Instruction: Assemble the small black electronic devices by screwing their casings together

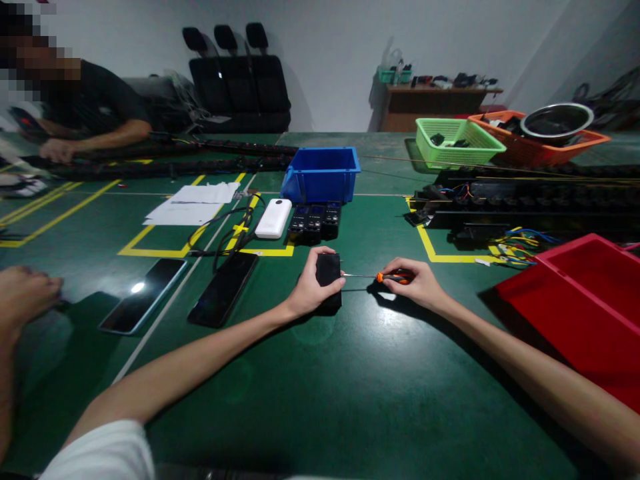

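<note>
My left hand [311, 288] is wrapped round a black rectangular box [329, 270], held just over the green table [300, 400]. In my right hand [417, 283] is an orange and black screwdriver [387, 277], its thin shaft pointing left. The tip meets the right side of the box near my left thumb; whether it sits in a screw is too small to tell. Several similar black modules [314, 222] stand beyond the box, in front of a blue bin [323, 175].
Two phones [145, 297] [223, 290], a white power bank [273, 219], cables and papers [193, 203] lie left. A red bin [580, 307], wired black bars [520, 200] and baskets [457, 143] are right. Another person's hand [27, 297] rests far left; a person sits across.
</note>
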`<move>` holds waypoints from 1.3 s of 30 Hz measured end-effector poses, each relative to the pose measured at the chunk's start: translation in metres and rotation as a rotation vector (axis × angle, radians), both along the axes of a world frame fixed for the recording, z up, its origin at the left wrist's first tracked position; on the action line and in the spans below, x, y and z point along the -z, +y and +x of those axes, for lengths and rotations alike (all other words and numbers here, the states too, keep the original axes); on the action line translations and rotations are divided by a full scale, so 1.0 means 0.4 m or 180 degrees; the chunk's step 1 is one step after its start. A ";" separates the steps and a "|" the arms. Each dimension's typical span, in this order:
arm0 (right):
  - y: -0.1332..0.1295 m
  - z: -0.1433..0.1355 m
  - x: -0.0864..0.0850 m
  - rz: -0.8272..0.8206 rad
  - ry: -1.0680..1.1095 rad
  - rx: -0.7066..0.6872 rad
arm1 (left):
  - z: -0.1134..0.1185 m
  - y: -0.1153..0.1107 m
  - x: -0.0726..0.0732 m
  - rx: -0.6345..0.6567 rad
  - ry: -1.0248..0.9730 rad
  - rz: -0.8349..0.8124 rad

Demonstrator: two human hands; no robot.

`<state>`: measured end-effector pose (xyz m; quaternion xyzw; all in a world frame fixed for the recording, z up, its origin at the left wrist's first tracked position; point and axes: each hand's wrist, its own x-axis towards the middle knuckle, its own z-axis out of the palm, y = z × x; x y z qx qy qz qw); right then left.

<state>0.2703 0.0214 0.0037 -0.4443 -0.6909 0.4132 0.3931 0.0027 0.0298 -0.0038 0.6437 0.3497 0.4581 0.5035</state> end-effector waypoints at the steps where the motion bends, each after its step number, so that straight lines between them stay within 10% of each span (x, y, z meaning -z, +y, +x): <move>1: 0.000 0.000 0.001 -0.0008 -0.0003 0.0007 | 0.000 0.000 0.000 0.0002 0.0003 0.0004; 30: -0.007 0.001 -0.008 0.0886 -0.0088 -0.0057 | -0.001 0.000 -0.002 -0.0005 0.0029 -0.0027; 39: 0.000 -0.003 -0.010 -0.0163 -0.0252 -0.0151 | 0.000 0.001 -0.004 -0.0030 0.0072 -0.0011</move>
